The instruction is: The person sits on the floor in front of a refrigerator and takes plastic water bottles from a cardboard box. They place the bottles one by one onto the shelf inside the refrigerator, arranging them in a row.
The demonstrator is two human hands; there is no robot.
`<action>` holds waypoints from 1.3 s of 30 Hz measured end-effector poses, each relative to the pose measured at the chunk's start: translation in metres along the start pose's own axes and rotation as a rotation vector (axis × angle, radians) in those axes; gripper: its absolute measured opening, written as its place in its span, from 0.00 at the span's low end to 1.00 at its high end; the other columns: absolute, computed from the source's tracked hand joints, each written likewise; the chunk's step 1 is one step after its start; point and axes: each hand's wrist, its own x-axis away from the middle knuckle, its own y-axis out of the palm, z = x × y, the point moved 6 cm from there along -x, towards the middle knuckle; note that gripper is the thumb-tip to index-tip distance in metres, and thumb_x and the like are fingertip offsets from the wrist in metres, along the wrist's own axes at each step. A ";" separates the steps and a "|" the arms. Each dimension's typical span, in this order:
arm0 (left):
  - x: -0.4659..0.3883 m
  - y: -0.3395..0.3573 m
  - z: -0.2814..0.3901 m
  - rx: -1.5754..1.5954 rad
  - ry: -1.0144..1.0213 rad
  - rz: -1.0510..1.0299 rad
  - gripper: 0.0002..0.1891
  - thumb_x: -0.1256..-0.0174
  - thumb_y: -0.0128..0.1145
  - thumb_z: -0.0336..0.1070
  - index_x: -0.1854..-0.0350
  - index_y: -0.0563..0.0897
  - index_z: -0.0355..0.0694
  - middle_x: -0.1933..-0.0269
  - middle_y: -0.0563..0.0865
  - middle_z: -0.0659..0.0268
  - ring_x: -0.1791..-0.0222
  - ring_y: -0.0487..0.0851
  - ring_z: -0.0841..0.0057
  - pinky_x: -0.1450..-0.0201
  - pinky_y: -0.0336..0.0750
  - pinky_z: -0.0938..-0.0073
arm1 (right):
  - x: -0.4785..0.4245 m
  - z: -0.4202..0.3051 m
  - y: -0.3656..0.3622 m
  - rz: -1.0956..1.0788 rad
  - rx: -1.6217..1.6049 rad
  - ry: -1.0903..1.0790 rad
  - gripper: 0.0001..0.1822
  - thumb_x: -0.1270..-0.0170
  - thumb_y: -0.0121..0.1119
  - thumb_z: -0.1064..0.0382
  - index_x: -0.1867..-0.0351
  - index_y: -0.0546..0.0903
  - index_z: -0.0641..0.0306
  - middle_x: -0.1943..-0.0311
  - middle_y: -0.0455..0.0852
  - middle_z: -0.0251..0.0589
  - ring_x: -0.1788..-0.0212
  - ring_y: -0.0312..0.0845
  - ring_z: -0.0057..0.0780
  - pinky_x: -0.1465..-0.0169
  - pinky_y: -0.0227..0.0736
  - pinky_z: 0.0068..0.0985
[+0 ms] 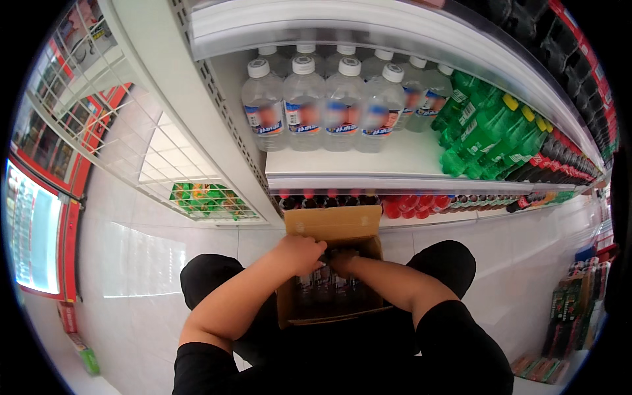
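An open cardboard box (340, 220) sits between my knees, its far flap raised against the shelf front. Inside, several clear plastic bottles (326, 284) with labels stand in shadow. My left hand (303, 253) is at the far left part of the box opening, fingers curled over the bottle tops. Beside it, my right hand (342, 261) reaches down into the box among the bottles. Shadow and the fingers themselves hide whether either hand grips a bottle. On the shelf ahead, clear bottles with white caps (303, 106) stand upright in rows.
Green soda bottles (474, 143) lean to the right on the same white shelf (355, 163). Dark and red drink bottles (417, 203) fill the level below. A white wire-mesh rack (163, 163) adjoins on the left, with red coolers (66, 247) beyond. Stacked drink packs (568, 311) stand far right.
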 end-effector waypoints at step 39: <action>0.007 -0.007 0.001 -0.001 -0.047 -0.083 0.24 0.26 0.61 0.51 0.34 0.78 0.44 0.45 0.87 0.52 0.44 0.87 0.51 0.43 0.82 0.51 | 0.015 -0.029 0.054 -0.543 -0.018 0.370 0.55 0.39 0.72 0.52 0.14 0.51 0.56 0.22 0.66 0.57 0.25 0.67 0.59 0.34 0.62 0.75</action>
